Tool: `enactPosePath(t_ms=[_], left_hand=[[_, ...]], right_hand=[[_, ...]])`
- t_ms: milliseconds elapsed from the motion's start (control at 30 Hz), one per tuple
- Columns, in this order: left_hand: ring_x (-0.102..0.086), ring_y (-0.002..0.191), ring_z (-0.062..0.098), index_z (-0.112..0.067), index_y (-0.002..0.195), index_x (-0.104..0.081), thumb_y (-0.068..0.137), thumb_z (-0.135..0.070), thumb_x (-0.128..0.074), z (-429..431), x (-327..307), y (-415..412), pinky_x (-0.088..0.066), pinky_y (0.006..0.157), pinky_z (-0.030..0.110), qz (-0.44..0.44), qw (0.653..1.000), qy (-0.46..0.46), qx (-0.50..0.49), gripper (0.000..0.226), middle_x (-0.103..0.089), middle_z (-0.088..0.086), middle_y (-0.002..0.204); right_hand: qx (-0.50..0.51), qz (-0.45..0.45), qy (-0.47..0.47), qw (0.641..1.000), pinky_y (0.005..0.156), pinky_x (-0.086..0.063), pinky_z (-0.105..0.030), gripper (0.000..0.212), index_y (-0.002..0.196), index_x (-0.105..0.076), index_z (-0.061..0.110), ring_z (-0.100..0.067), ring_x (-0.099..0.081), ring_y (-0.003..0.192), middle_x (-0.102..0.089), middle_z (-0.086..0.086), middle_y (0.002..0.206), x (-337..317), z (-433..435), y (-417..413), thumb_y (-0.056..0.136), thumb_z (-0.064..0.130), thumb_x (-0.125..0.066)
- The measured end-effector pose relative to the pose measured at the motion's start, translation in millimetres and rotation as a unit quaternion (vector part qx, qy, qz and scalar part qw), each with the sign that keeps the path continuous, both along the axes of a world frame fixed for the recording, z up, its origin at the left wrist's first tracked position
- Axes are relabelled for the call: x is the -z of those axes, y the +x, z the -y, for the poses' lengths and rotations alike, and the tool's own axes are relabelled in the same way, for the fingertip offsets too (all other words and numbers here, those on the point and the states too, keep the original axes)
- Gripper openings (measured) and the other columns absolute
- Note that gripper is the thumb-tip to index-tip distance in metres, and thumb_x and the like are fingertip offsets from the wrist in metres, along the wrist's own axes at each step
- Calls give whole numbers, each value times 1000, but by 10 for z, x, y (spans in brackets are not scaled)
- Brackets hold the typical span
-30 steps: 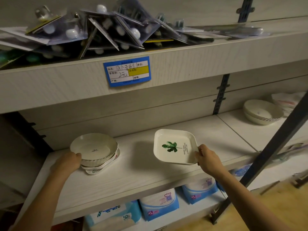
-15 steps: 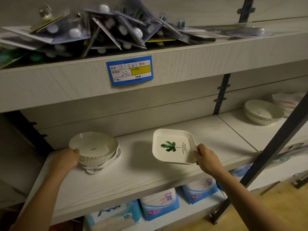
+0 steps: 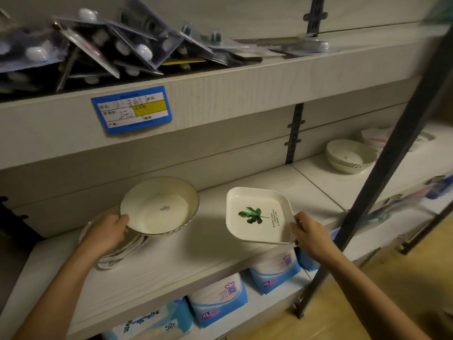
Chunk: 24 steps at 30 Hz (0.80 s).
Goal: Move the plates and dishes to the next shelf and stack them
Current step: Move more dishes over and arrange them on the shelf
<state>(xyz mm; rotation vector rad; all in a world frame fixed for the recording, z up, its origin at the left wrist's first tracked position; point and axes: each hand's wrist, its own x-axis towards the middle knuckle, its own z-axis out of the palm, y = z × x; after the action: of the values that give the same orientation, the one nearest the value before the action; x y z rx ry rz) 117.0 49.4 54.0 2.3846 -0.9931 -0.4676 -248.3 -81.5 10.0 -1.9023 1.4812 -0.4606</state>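
My left hand (image 3: 105, 233) grips the near rim of a round cream dish (image 3: 159, 204) and holds it tilted above the low pile of plates (image 3: 122, 251) left on the shelf (image 3: 196, 261). My right hand (image 3: 310, 231) pinches the right corner of a square white plate with a green leaf print (image 3: 257, 214), lifted off the shelf board. On the neighbouring shelf section to the right sits a stack of white bowls (image 3: 348, 155).
A dark slanted metal post (image 3: 392, 153) crosses the right side in front of the right-hand shelf. Blister packs (image 3: 103, 50) crowd the shelf above, with a blue price label (image 3: 132, 109) on its edge. Blue-and-white packs (image 3: 218, 300) fill the shelf below.
My left hand has lifted the round dish off its pile and tilted it up. The square plate stays in my right hand, raised slightly. The view has shifted to the right.
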Motion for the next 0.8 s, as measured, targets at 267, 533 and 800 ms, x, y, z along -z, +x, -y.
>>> enactPosePath(t_ms=[267,533,800], left_hand=[[-42,52,20,-8,56,-51,95,-21,-41,434,-27,-987,-29,57,29,-80,990,-18,117,42,-48,7,54],[-39,52,16,-8,62,-50,95,-25,-38,794,-92,-2408,-29,53,27,-91,968,-1,232,39,-46,2,57],[-45,57,17,-8,66,-52,96,-26,-37,1021,-35,-3838,-35,57,29,-82,958,7,275,38,-51,4,61]], right_hand=[[89,16,15,996,77,-55,-38,12,91,-49,18,-20,-61,84,-59,-5,98,-128,-173,-1061,97,23,-40],[179,23,4,984,54,-38,-31,18,84,-49,12,-16,-49,57,-56,-2,67,-117,-291,-2410,97,22,-42],[225,8,-3,974,54,-38,-28,15,93,-53,11,-15,-50,60,-57,-2,70,-133,-288,-3718,97,21,-42]])
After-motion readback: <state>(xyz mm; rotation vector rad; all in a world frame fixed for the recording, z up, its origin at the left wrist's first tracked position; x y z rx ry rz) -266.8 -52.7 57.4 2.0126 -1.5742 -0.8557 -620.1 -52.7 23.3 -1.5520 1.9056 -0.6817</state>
